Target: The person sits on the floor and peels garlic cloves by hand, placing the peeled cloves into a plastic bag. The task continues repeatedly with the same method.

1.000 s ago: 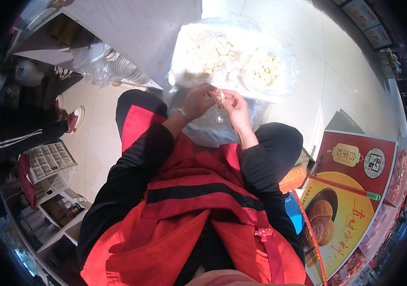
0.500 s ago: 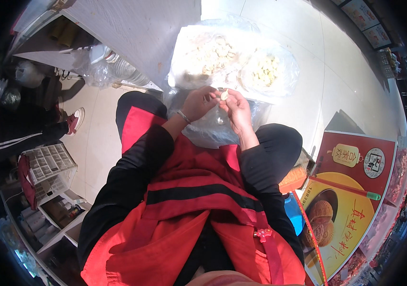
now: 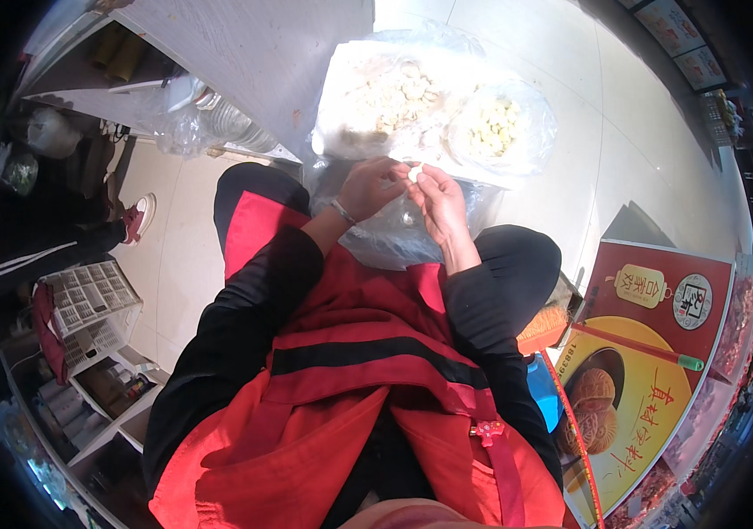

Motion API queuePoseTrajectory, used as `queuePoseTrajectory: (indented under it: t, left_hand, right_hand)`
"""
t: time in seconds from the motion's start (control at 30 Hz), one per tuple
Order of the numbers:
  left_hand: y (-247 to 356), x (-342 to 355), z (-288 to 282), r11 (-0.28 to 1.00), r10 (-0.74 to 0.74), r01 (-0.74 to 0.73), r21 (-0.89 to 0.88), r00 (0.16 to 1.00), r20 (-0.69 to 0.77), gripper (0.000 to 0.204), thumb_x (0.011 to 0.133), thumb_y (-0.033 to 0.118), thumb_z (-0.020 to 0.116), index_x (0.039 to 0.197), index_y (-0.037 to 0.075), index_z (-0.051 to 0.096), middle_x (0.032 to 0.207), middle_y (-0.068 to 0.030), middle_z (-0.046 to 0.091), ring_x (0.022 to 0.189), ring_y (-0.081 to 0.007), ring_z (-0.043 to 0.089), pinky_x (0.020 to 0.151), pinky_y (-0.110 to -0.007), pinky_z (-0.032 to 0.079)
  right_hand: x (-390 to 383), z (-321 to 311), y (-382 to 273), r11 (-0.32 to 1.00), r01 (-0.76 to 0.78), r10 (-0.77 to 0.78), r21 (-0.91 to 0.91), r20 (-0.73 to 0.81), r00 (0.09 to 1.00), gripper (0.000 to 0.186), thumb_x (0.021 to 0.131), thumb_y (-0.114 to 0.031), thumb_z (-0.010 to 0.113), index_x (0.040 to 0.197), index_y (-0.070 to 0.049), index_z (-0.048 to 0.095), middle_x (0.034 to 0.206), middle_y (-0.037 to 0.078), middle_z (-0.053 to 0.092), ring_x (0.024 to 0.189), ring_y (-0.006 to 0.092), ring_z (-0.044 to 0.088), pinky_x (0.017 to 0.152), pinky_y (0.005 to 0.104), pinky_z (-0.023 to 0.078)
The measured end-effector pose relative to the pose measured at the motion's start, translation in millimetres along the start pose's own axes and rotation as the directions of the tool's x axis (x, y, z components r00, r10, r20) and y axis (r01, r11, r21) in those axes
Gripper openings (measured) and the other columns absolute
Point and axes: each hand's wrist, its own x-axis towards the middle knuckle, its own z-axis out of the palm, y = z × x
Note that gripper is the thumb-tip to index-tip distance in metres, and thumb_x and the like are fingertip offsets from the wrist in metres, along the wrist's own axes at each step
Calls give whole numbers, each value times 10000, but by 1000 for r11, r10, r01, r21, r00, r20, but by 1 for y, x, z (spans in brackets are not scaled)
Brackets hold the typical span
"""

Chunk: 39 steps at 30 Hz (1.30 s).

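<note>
In the head view, your right hand [image 3: 441, 201] was nearly closed, pinching a small pale piece [image 3: 415, 173] between its thumb and fingers. Your left hand [image 3: 372, 189] was just beside it, fingers partly curled toward the piece; whether they touched it or gripped anything, you could not tell. A band [image 3: 341, 212] circled that hand's wrist. Just beyond both hands was a white board [image 3: 332, 115]: a heap of cream pieces [image 3: 407, 93] lay ahead of the left hand, and yellower pieces [image 3: 494, 128] on clear plastic lay ahead and to the right of the right hand. Crumpled clear plastic [image 3: 385, 234] spread below both hands, between your knees.
</note>
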Motion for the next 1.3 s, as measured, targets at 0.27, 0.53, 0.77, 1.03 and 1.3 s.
queuePoseTrajectory:
  t: [0.27, 0.53, 0.77, 1.03, 1.3]
  left_hand:
    - [0, 0, -2, 998, -63, 63, -3, 997, 34, 214, 775, 148, 715, 966, 55, 690, 848, -76, 699, 738, -164, 658, 688, -293, 513]
    - [4, 0, -3, 997, -75, 74, 35, 997, 15, 175, 795, 155, 702, 941, 58, 701, 829, -83, 697, 717, -163, 652, 672, -287, 506]
    - [6, -1, -3, 994, -109, 109, 11, 994, -5, 168, 806, 172, 690, 915, 45, 691, 799, -79, 694, 704, -165, 657, 658, -287, 509]
    - [-2, 4, -6, 984, -175, 179, 22, 979, -107, 155, 807, 165, 673, 883, 30, 668, 778, -83, 687, 722, -156, 657, 666, -283, 510]
    - [4, 0, -5, 981, -196, 195, 7, 979, 55, 180, 779, 167, 710, 913, 48, 698, 803, -58, 692, 709, -116, 619, 674, -266, 500]
  right_hand:
    - [0, -2, 2, 1000, 14, -14, 1, -18, 1000, 234, 923, -37, 544, 1143, 43, 556, 990, 140, 653, 795, 143, 620, 714, 236, 511]
    - [-3, 1, 2, 999, 51, -51, 2, 16, 999, 193, 922, -25, 540, 1109, 20, 559, 1058, 177, 650, 849, 153, 625, 772, 243, 509]
    - [-4, 7, 3, 995, 83, -84, 49, 19, 996, 214, 914, -14, 554, 1126, 17, 550, 1008, 169, 666, 777, 141, 622, 708, 251, 522]
    - [-2, -4, 4, 1000, 11, -9, -19, 92, 996, 240, 923, -38, 539, 1156, 17, 540, 1065, 143, 647, 842, 157, 624, 777, 272, 511]
    - [1, -5, 4, 996, 11, -14, 90, 30, 999, 254, 926, -29, 518, 1164, 60, 516, 1088, 202, 630, 905, 191, 637, 808, 272, 528]
